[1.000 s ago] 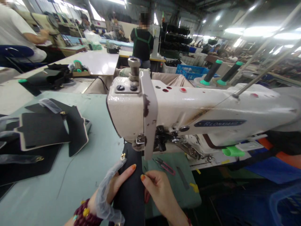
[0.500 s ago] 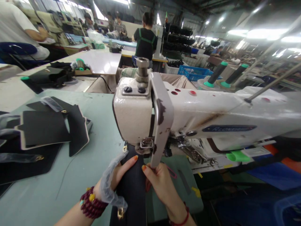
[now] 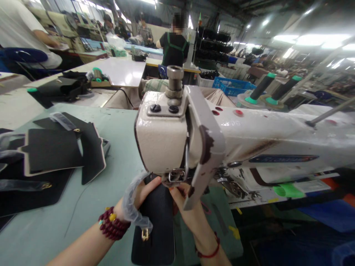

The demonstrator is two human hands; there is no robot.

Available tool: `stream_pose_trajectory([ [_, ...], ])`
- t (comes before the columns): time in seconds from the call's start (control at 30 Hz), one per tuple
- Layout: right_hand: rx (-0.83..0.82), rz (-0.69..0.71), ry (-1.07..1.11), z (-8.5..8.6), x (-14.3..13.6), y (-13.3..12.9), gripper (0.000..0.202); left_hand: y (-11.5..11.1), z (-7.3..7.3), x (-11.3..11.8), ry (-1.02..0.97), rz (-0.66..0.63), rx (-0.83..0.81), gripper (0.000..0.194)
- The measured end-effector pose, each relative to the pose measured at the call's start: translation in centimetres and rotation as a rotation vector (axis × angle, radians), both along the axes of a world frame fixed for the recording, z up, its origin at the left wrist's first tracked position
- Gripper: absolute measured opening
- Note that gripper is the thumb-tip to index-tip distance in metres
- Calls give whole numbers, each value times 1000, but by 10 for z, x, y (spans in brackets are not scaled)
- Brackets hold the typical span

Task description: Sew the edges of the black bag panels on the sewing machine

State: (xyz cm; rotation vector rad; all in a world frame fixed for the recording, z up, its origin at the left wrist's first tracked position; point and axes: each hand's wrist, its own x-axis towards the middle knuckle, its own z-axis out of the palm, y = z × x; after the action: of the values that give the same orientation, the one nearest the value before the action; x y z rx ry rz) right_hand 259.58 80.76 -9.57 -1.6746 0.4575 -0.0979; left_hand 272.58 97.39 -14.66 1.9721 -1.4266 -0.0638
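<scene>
A black leather panel (image 3: 159, 221) lies lengthwise under the head of a white sewing machine (image 3: 163, 144). Its rounded near end points toward me. My left hand (image 3: 142, 194) is on the panel's left side, thumb across the top, the other fingers mostly hidden. Over that wrist loops a handle wrapped in clear plastic (image 3: 129, 203), joined to the panel by a gold buckle (image 3: 145, 234). At the right edge, close to the needle area, my right hand (image 3: 190, 214) pinches the panel. The machine's grey lever arm (image 3: 205, 162) partly covers those fingers, and the needle is hidden.
More black panels (image 3: 55, 151) with plastic-wrapped handles lie on the green tabletop (image 3: 91, 218) at left. Thread cones (image 3: 262, 87) stand behind the machine, near a blue crate (image 3: 233, 87). Several people work farther back, one in a green-strapped apron (image 3: 174, 46).
The panel has slid away from me under the machine head, bringing its near end into view. Both hands have moved forward with it. The lever arm has swung outward to the right.
</scene>
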Motion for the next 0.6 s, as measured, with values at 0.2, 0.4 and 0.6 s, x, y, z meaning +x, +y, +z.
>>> stream_pose_trajectory([
  [0.2, -71, -47, 22, -1, 3, 2, 45, -11, 40, 7, 42, -71, -5, 55],
  [0.4, -42, -25, 54, 14, 1, 4, 40, -3, 35, -10, 333, 46, -102, 59],
  [0.6, -104, -1, -8, 15, 2, 1, 42, -16, 60, -28, 1193, 99, -33, 49],
])
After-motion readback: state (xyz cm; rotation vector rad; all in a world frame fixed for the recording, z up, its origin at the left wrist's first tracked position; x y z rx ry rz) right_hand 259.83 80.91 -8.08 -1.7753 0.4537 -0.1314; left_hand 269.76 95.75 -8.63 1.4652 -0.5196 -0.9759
